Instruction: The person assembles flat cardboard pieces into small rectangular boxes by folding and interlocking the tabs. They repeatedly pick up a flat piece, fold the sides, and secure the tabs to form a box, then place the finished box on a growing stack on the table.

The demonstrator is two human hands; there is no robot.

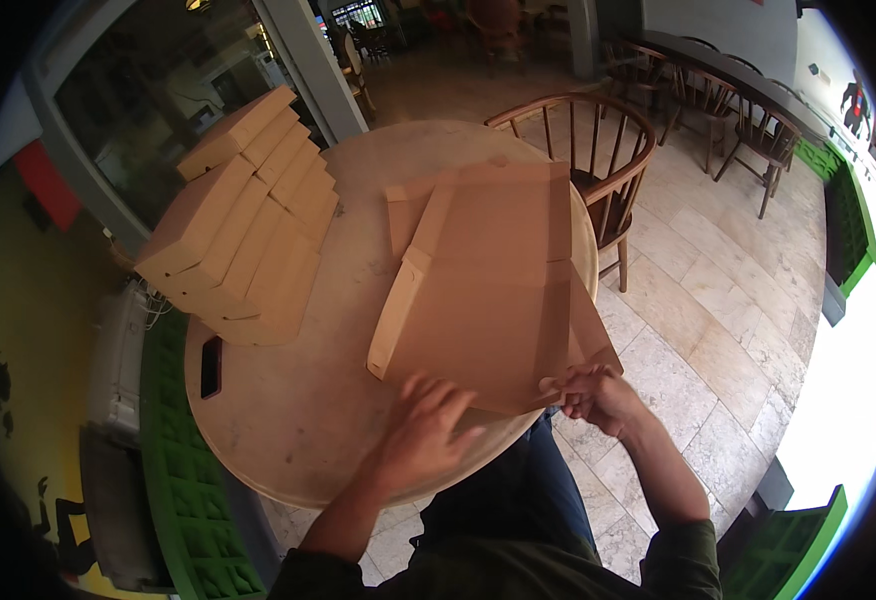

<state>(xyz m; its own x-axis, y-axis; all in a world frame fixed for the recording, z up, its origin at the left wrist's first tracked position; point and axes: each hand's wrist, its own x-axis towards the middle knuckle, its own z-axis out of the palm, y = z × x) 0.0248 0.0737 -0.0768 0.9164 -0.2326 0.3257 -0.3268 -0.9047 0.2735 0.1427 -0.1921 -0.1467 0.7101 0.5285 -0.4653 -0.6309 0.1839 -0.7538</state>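
An unfolded brown cardboard box (498, 300) lies open on the round table (328, 420), its side flaps partly raised. At its near right corner my right hand (598, 397) is closed, with thumb and fingers pinching the cardboard edge. My left hand (425, 430) hovers by the near left corner, fingers apart and slightly blurred, holding nothing. Another flat cardboard piece (405, 205) shows partly from beneath the box; most of it is hidden.
Folded cardboard boxes (248, 220) are stacked at the table's left side. A dark phone (212, 366) lies near the left rim. Behind the table's right side stands a wooden armchair (608, 165), with more chairs (758, 130) farther off. Green panels (193, 470) stand at lower left.
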